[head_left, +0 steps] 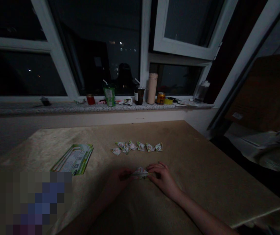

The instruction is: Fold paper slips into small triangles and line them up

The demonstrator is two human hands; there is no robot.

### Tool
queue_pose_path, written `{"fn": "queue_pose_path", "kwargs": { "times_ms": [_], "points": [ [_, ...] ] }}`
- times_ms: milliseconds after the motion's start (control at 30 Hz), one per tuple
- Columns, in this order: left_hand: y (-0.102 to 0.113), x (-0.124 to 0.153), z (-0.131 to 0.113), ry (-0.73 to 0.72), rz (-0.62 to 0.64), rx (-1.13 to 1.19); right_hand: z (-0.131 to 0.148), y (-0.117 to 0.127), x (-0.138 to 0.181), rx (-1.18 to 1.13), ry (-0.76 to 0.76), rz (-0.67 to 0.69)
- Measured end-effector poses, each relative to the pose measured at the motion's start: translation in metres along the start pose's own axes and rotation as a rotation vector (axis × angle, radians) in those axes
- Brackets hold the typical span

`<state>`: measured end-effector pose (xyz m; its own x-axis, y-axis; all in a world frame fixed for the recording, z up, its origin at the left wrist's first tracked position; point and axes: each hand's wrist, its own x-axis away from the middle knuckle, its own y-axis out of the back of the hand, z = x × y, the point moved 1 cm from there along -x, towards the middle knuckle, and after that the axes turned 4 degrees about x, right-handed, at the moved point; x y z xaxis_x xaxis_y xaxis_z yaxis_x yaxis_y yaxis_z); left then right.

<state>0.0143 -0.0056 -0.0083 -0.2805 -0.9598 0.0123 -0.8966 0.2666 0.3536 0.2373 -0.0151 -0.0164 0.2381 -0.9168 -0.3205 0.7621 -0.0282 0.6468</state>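
Note:
A small folded piece of printed paper (140, 173), peaked at the top, sits low over the table between my two hands. My left hand (120, 178) pinches its left corner; shadow hides some of those fingers. At its right corner, my right hand (161, 176) grips with thumb and fingers. Beyond my hands, several folded paper pieces (140, 146) with the same green, white and red print lie in a loose row. To the left rests a stack of green and white printed leaflets (77, 160), slightly fanned out.
A beige cloth covers the table (191, 156). On the windowsill (130, 106) stand a green cup (109, 95), a dark cup with a straw (139, 95), a pale tall flask (152, 88), a gold can (161, 98) and a red jar (90, 99). The lower left is pixelated.

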Motion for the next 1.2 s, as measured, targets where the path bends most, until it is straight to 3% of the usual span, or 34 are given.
{"fn": "queue_pose_path", "kwargs": {
  "times_ms": [333,967,1200],
  "points": [
    [0.0,0.002,0.0,-0.047,0.002,-0.066,-0.004,0.005,0.0,0.038,0.051,-0.024],
    [-0.004,0.004,0.005,-0.211,0.029,-0.331,-0.003,0.005,-0.001,0.019,0.133,0.072],
    [-0.004,0.018,-0.009,-0.503,0.081,-0.682,-0.004,0.006,-0.002,0.072,0.146,0.08]
  ]
}}
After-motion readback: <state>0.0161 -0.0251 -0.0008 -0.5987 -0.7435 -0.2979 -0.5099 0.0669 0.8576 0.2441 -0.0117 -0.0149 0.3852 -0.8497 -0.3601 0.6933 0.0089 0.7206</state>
